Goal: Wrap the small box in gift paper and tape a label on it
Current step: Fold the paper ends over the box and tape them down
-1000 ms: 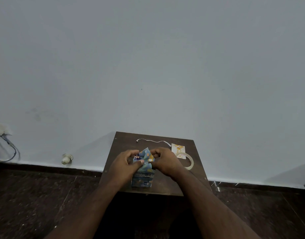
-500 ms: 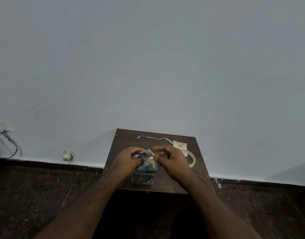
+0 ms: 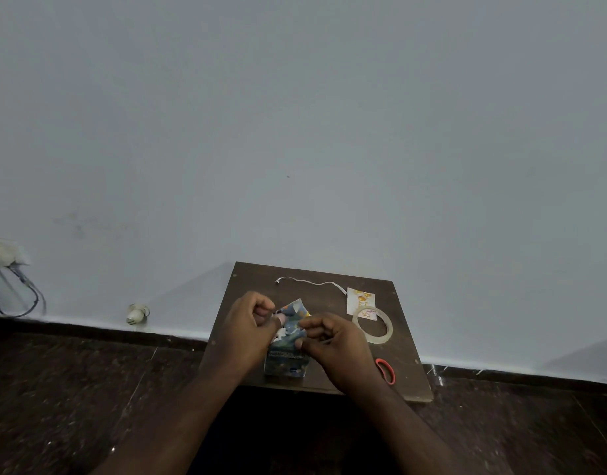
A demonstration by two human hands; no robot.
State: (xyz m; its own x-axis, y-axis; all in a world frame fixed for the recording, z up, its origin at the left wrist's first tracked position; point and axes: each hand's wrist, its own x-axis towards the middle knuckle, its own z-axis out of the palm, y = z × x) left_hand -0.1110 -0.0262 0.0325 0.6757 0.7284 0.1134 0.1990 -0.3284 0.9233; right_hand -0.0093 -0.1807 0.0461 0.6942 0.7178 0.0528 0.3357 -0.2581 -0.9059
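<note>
While the small box (image 3: 287, 363) stands upright at the bench's (image 3: 403, 378) near edge, the left hand (image 3: 249, 325) and right hand (image 3: 333, 341) pinch its gift paper (image 3: 295, 313) from either side above it, equally close.

Blue gift paper (image 3: 292, 329) printed with yellow and white figures covers the box on a dark brown surface (image 3: 403, 382). Right of the box: a white label (image 3: 360, 299) with orange-yellow motifs, a clear tape roll (image 3: 373, 326), a red loop (image 3: 386, 371). Behind it, a white string (image 3: 309, 281).
</note>
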